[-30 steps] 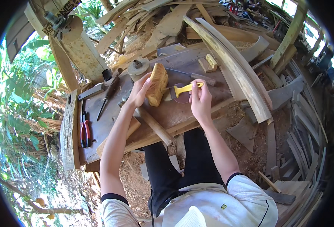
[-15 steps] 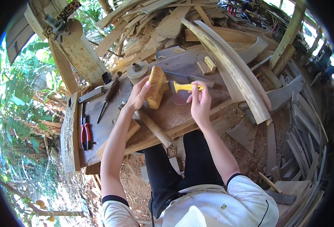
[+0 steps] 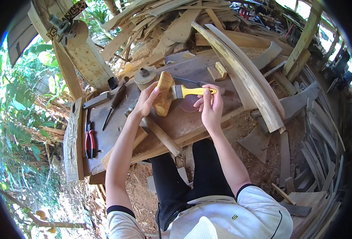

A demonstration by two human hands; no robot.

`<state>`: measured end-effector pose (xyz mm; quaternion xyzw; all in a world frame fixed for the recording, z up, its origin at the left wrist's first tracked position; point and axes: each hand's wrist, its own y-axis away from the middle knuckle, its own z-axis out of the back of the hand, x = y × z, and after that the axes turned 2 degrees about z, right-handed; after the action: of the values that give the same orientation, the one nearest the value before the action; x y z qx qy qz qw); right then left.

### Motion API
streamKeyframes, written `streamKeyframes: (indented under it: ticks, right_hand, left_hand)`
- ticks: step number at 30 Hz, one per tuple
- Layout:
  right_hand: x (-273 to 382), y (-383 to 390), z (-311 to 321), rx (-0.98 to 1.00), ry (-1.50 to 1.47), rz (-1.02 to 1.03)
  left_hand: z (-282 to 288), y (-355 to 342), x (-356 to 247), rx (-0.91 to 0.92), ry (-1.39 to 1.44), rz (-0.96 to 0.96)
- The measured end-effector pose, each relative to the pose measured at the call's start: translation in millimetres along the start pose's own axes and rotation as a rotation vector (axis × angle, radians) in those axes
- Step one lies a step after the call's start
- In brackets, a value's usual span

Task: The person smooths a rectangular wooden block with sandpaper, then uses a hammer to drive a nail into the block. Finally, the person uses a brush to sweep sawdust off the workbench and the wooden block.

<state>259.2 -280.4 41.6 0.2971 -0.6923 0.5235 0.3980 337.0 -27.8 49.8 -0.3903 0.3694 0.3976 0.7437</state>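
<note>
My left hand (image 3: 147, 98) grips a chunky piece of yellow-brown wood (image 3: 163, 97) by its left side and tilts it above the workbench (image 3: 120, 107). A paintbrush (image 3: 190, 91) with a yellow handle is pinched in my right hand (image 3: 211, 106) near the handle's end. Its bristles meet the wood's right face. Under the brush lies a round, clear disc or lid (image 3: 190, 105), partly hidden. Just behind the wood stands a metal can (image 3: 146, 75) with a narrow neck. Past my right hand, a thin dark tool (image 3: 190, 81) lies partly covered by the brush and hand.
On the bench's left are red-handled pliers (image 3: 90, 141), a pointed tool (image 3: 115, 103) and a mallet-like wooden handle (image 3: 162, 135). A small wooden block (image 3: 217, 71) sits at the back right. Long curved planks (image 3: 243, 75) lean over the right end; scrap wood (image 3: 176, 30) is heaped behind.
The paintbrush has turned level, and its bristles, blurred before, now rest against the wood. My left hand and the wood have barely moved.
</note>
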Motion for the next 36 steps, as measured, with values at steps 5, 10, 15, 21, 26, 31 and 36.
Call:
streamKeyframes:
  ticks: [5, 10, 15, 21, 26, 31, 36]
  right_hand:
    - [-4, -3, 5, 0.037, 0.179, 0.046]
    - [-7, -7, 2, -0.055, 0.089, 0.038]
    - [-10, -6, -4, -0.067, 0.108, 0.039]
    - [-25, -18, 8, 0.018, 0.33, 0.058]
    - [-1, -10, -7, -0.095, -0.062, 0.004]
    - [-15, -21, 11, -0.044, 0.207, 0.029]
    - [-8, -32, 14, -0.071, 0.037, -0.006]
  left_hand:
    - [-3, -1, -4, 0.005, -0.013, 0.011]
    - [-3, -1, -3, -0.001, -0.007, 0.008]
    - [-3, -1, -7, 0.034, 0.055, 0.04]
    - [-3, -8, -8, 0.114, 0.147, 0.108]
    - [7, -3, -9, 0.162, 0.168, 0.154]
    - [-2, -3, -14, 0.198, 0.192, 0.125]
    - [10, -2, -3, 0.232, 0.336, 0.337]
